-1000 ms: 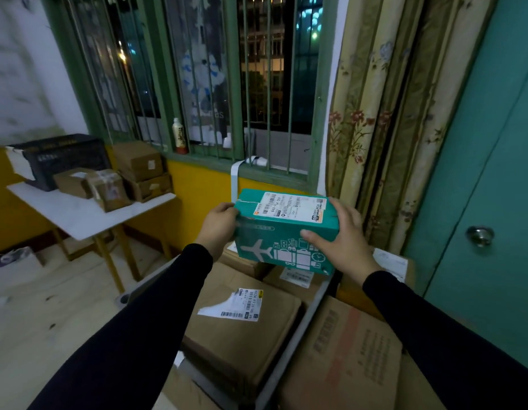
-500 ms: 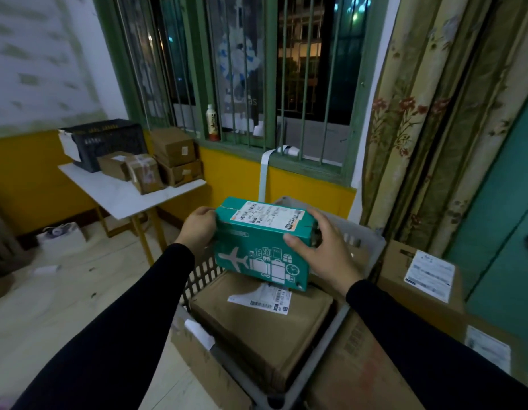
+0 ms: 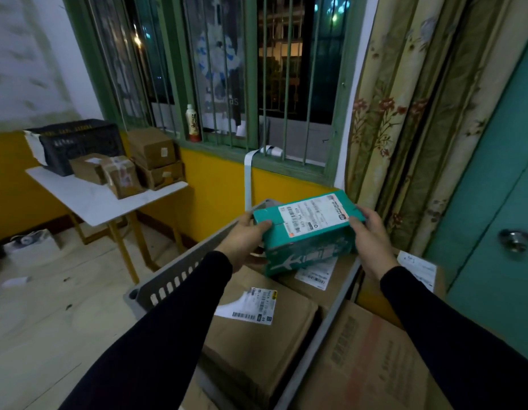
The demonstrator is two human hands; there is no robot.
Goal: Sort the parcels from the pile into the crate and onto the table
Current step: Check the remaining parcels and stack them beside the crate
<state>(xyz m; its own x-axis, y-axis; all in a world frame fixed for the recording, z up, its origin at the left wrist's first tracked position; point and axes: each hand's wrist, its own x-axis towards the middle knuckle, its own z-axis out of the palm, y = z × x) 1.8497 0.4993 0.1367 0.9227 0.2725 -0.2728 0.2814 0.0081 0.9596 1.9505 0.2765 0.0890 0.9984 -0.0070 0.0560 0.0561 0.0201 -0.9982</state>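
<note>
At centre frame I see my left hand [image 3: 242, 242] and right hand [image 3: 368, 232] gripping the teal parcel [image 3: 308, 232] by its ends, tilted above the grey crate [image 3: 180, 270] holding brown boxes [image 3: 257, 335].

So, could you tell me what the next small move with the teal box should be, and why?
Probably lower it straight down and let go. Both the left hand and right hand grip the teal box by its ends, tilted, above the brown parcels in the grey crate, so it seems headed there, not for the white table.
</note>
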